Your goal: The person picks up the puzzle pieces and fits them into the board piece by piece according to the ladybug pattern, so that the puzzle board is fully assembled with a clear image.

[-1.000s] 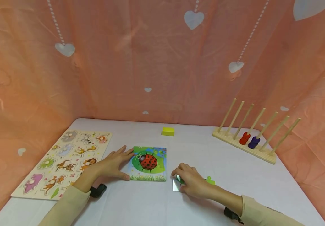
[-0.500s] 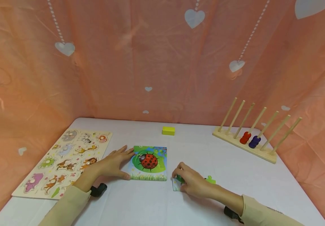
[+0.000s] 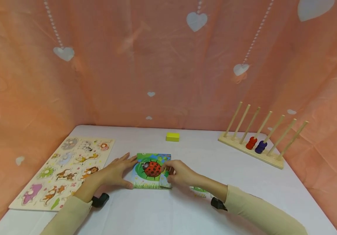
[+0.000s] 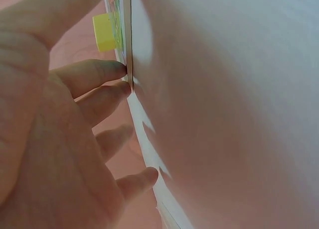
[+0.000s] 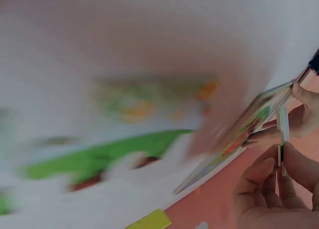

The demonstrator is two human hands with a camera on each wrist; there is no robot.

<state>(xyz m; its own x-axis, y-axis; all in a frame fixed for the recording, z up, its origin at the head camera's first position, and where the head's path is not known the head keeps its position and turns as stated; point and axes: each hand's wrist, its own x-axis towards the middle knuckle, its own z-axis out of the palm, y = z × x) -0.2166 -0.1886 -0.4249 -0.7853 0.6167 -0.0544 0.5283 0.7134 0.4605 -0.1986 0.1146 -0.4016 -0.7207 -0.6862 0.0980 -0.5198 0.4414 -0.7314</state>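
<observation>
A square ladybug puzzle board [image 3: 143, 185] lies on the table in the middle of the head view. My left hand [image 3: 116, 172] rests beside its left edge, fingers spread; in the left wrist view two fingertips meet the edge of the board [image 4: 128, 40]. Over the board's lower right corner, my right hand [image 3: 183, 173] pinches a puzzle piece [image 3: 164, 181] between thumb and fingers. That piece [image 5: 284, 122] shows edge-on and tilted up in the right wrist view. Loose puzzle pieces [image 5: 112, 157] lie on the table under the right forearm, blurred there and partly hidden in the head view.
A wooden animal peg puzzle [image 3: 65, 173] lies at the left. Behind the board is a yellow block [image 3: 172, 137]. A wooden peg rack [image 3: 250, 151] with red rings [image 3: 251, 143] and purple rings [image 3: 261, 147] stands at the back right. Pink curtains [image 3: 168, 65] surround the table.
My right hand has lifted a puzzle piece from the table and carried it left to the board's lower right corner. The left hand has stayed at the board's left edge.
</observation>
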